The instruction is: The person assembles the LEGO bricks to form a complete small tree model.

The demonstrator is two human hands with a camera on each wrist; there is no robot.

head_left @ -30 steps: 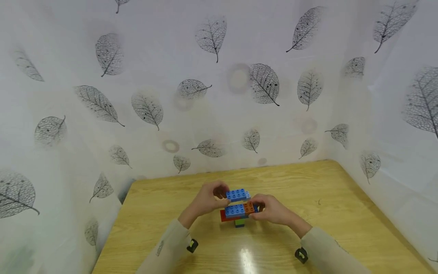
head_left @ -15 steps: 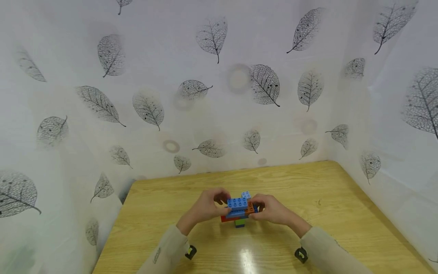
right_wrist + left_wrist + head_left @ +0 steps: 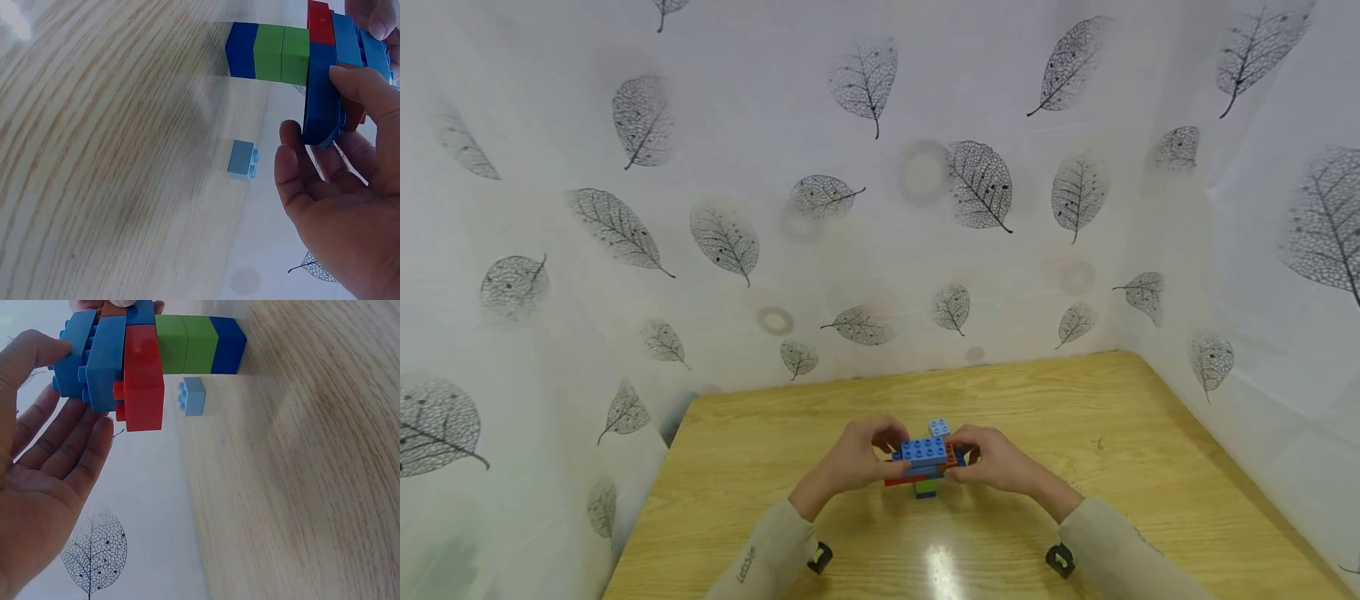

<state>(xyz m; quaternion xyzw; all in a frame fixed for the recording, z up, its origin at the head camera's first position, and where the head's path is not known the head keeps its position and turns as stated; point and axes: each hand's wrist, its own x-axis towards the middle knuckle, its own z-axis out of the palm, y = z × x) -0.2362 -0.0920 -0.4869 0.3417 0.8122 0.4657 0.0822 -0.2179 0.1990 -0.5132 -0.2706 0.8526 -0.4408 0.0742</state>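
A blue brick (image 3: 923, 451) sits at the top of a stack of toy building bricks, my left hand (image 3: 859, 454) pinching its left end. In the left wrist view, some studs show between it and the blue brick (image 3: 106, 369) beneath. Under that lie a red brick (image 3: 144, 384) and, in the right wrist view, a long dark blue brick (image 3: 320, 94). Two green bricks (image 3: 269, 53) and a dark blue brick (image 3: 241, 51) form the stem. My right hand (image 3: 996, 460) grips the stack's right end, its thumb by the orange brick (image 3: 354, 114).
Behind the stack, a small light blue brick (image 3: 938, 427) stands on the wooden table (image 3: 760, 433). A white leaf-print sheet (image 3: 880, 250) rises along the table's back and sides.
My left hand has brought the blue brick forward and down from behind the stack onto its top, uncovering the small light blue brick. My right hand has stayed in place.
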